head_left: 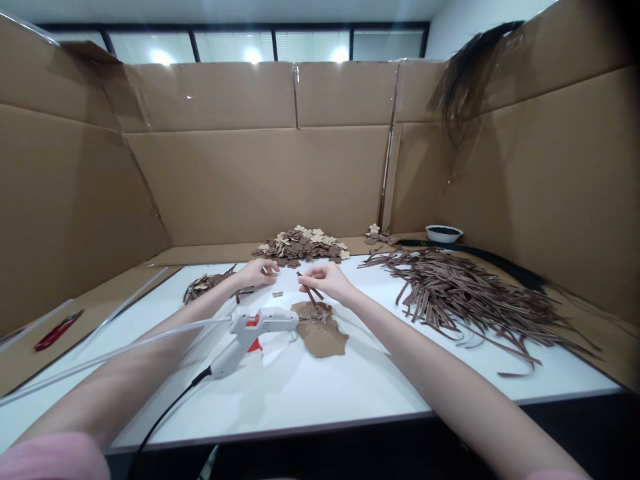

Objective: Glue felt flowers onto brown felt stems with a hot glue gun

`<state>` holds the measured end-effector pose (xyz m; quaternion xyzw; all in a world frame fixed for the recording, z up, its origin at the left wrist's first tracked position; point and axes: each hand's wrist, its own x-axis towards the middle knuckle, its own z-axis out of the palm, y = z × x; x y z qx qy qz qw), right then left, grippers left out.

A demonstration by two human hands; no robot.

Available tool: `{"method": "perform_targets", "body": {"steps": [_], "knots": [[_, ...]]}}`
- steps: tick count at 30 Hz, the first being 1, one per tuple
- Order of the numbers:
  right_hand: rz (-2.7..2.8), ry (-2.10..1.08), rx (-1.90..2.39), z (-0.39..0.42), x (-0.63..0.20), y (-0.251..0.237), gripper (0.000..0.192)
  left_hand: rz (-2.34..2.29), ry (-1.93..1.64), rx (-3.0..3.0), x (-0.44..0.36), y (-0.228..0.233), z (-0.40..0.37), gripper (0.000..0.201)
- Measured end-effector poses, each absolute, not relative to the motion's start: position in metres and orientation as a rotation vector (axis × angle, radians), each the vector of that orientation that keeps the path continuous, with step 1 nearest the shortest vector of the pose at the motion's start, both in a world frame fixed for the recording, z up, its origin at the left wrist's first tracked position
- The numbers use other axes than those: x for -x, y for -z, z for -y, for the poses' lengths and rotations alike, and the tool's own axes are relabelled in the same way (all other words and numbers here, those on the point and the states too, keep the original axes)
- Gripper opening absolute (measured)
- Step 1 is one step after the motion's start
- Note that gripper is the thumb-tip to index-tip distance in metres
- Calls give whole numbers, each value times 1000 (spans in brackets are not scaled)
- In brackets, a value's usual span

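Brown strips (309, 291) pinched in the right hand (327, 280), above a brown cutout (323, 337) near the middle of the white table (350, 387).

Fingers of the right hand are closed around the thin strips, which slant down toward the cutout's far edge. To the left, the left hand (256, 272) has its fingertips pinched together on something too small to make out, just beside a small heap of brown pieces (203, 285). A white glue gun (250, 333) rests on its stand just left of the cutout, near both forearms. A large pile of loose strips (470, 297) spreads to the right, and a mound of flower-shaped pieces (300, 245) lies farther back. Red scissors (57, 330) sit far left.
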<state>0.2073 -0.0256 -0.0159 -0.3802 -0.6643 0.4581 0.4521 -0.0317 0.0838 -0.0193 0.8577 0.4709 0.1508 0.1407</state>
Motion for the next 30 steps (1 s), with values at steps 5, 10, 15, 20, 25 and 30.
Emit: {"method": "perform_targets", "body": {"steps": [5, 10, 15, 20, 25, 30], "knots": [[1655, -1120, 960, 23, -209, 20, 46, -1193, -461, -2526, 26, 21, -67, 34], [1674, -1111, 940, 19, -209, 24, 45, -1250, -572, -2554, 24, 24, -59, 32], [1679, -1103, 964, 21, -208, 22, 45, -1300, -724, -2454, 20, 18, -48, 34], [1674, -1140, 952, 27, -205, 18, 43, -1058, -984, -2069, 7, 6, -20, 35], [1687, -1146, 932, 29, -203, 16, 42, -810, -1018, -1851, -4, 3, -1, 39], [1719, -1136, 915, 29, -205, 17, 41, -755, -1015, -1776, -5, 7, 2, 37]]}}
